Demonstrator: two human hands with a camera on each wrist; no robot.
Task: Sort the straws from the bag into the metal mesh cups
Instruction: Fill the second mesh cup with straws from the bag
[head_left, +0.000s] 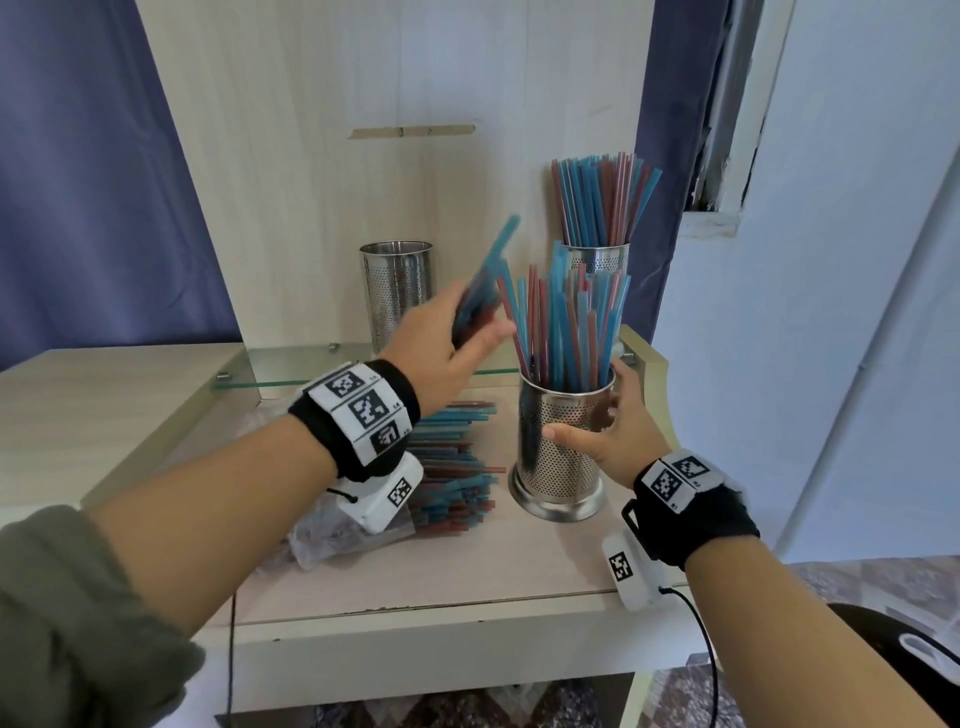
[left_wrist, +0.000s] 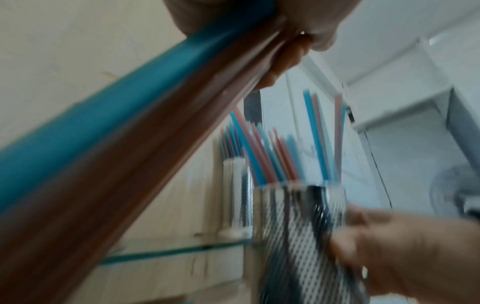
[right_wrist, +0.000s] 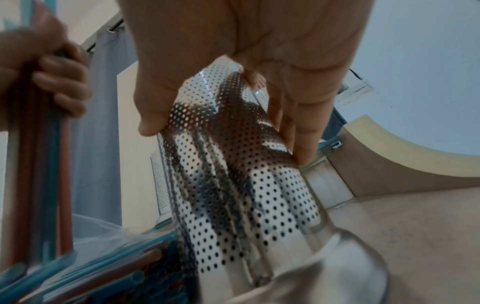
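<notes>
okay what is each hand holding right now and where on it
The left hand grips a bunch of straws near their lower end. The right hand holds the front mesh cup around its upper wall.

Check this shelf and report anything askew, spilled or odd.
Nothing looks spilled or damaged. The three cups stand upright: near cup, steadied by the right hand, and back right cup hold straws; the back left cup looks nearly empty. The left hand grips a bundle.
</notes>
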